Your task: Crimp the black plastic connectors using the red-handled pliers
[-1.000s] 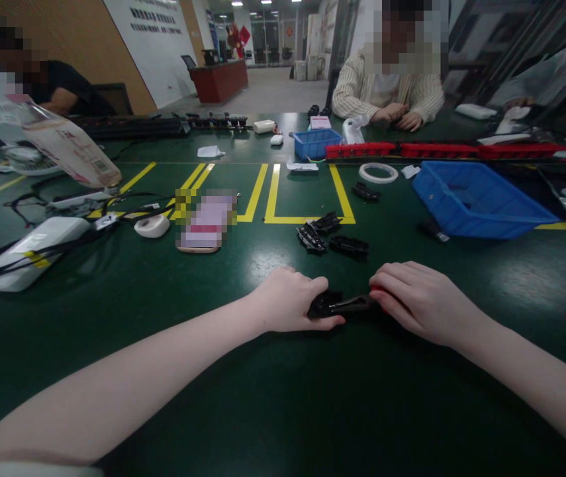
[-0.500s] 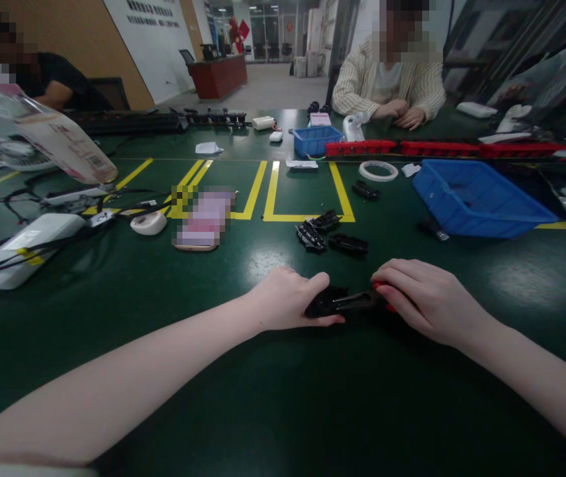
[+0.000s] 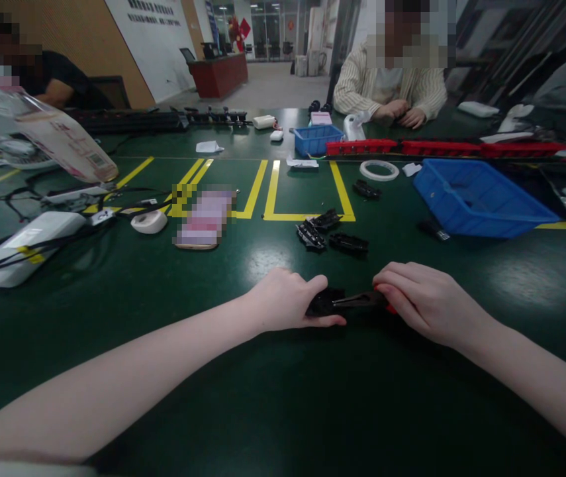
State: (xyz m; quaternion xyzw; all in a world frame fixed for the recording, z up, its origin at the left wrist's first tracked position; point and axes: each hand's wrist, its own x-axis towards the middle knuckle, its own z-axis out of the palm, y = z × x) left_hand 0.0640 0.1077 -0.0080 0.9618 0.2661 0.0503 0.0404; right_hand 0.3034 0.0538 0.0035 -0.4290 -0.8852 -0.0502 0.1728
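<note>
1. A black plastic part [image 3: 321, 305] is gripped in the left hand [image 3: 285, 301] over a green tabletop [image 3: 283, 397].
2. Red-handled pliers [image 3: 362, 300] are clasped in the right hand [image 3: 422, 299], held nose-first against the part.
3. Black pieces [image 3: 348, 244] are seen just beyond.

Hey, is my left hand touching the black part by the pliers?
Touching: the head view shows your left hand gripping the black part between thumb and fingers.

Pliers [image 3: 363, 300] between left hand [image 3: 290, 301] and right hand [image 3: 420, 299], plastic parts [image 3: 349, 244] behind on desk [image 3: 273, 404], phone [image 3: 207, 218] further left, bin [image 3: 486, 224] right
</note>
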